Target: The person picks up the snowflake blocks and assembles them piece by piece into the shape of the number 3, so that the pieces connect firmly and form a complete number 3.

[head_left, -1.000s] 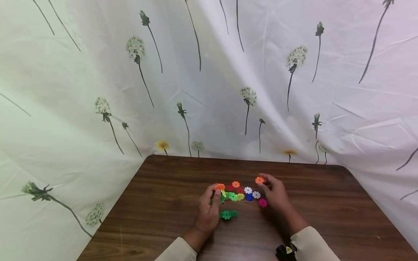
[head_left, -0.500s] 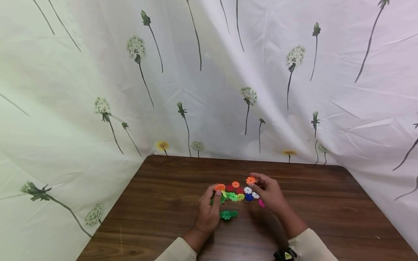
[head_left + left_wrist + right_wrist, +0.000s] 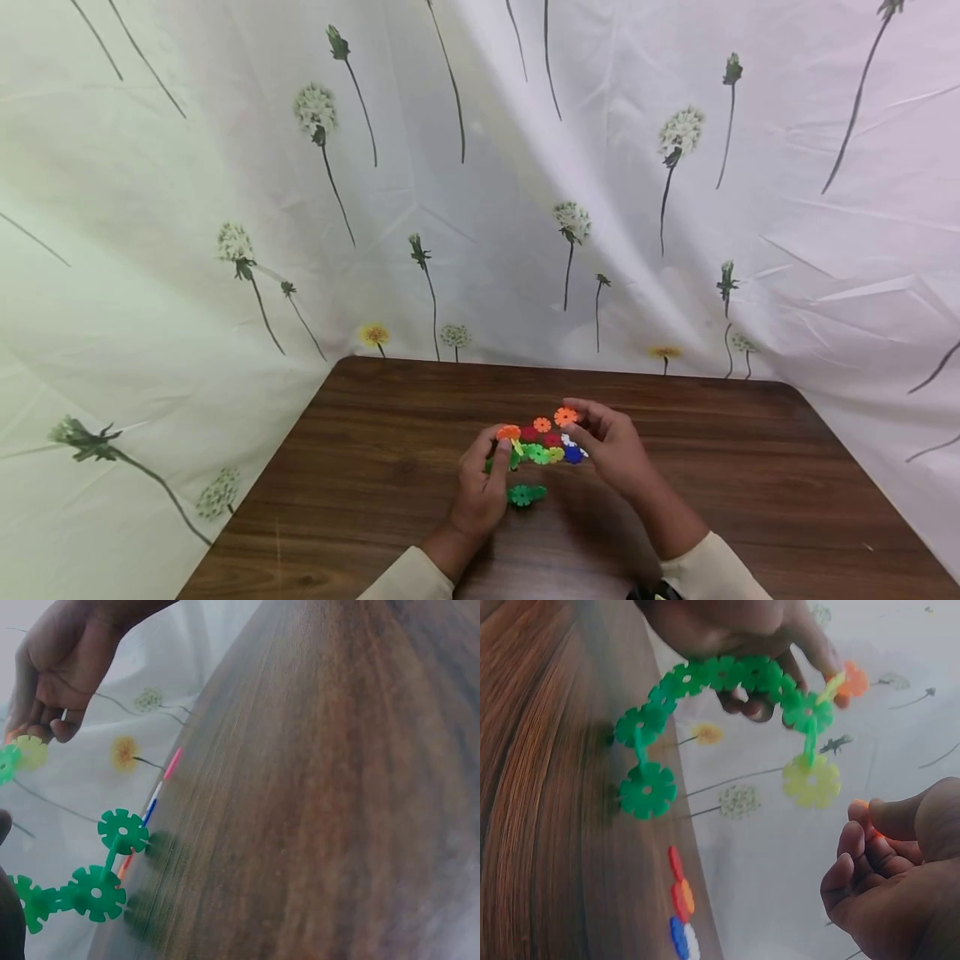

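My left hand (image 3: pixel 480 483) grips a curved chain of interlocking flower-shaped discs (image 3: pixel 724 673). Most of its discs are green, with yellow ones and an orange disc (image 3: pixel 508 432) at the far end. The chain's dark green discs (image 3: pixel 522 495) hang low by the table, as the left wrist view shows too with its green discs (image 3: pixel 97 893). Between thumb and fingers, my right hand (image 3: pixel 618 454) pinches a single orange disc (image 3: pixel 565 417), apart from the chain. In the right wrist view my right hand (image 3: pixel 900 877) mostly hides that disc.
Loose discs lie on the brown wooden table (image 3: pixel 360 467) behind the chain: a red disc (image 3: pixel 552 441), an orange disc (image 3: pixel 542 425), a blue disc (image 3: pixel 573 455) and white ones partly covered. A pink disc (image 3: pixel 173 763) shows in the left wrist view. Flower-printed cloth (image 3: pixel 495 250) encloses the back.
My right hand has moved left with the orange disc, closer to the chain. It now covers the pink disc and part of the white ones in the head view. My left hand stays nearly still.
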Demonstrator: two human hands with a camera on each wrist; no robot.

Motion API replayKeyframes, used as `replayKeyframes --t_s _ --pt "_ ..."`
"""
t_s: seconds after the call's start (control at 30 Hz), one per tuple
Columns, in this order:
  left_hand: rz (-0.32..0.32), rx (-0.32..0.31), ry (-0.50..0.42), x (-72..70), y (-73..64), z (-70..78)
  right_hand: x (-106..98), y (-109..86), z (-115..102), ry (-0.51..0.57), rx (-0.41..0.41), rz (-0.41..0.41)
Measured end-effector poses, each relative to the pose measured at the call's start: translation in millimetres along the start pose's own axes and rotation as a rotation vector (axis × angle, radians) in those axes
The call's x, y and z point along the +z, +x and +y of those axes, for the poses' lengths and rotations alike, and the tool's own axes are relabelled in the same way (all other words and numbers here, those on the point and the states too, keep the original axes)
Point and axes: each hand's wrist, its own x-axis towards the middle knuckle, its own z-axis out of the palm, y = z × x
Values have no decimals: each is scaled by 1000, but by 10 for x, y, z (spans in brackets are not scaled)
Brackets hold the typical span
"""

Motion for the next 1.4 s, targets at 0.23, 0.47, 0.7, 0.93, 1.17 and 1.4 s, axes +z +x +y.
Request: replayKeyframes --t_s 0.23,0.47,0.7,0.93,1.17,1.4 --pt "17 105 -15 11 14 -48 42 -58 -93 4 -85 -19" --pt "8 116 -23 9 8 -52 61 -82 -151 34 -117 -24" --pt "-4 84 -20 -8 1 -28 126 -95 -244 77 -194 -62" --pt "-7 113 -17 -11 5 -40 200 -100 -336 110 -286 -108" --pt "19 155 -18 9 9 -34 261 -95 -399 103 -291 -104" --pt "14 171 -8 17 19 -32 298 -79 -443 69 -317 -79"
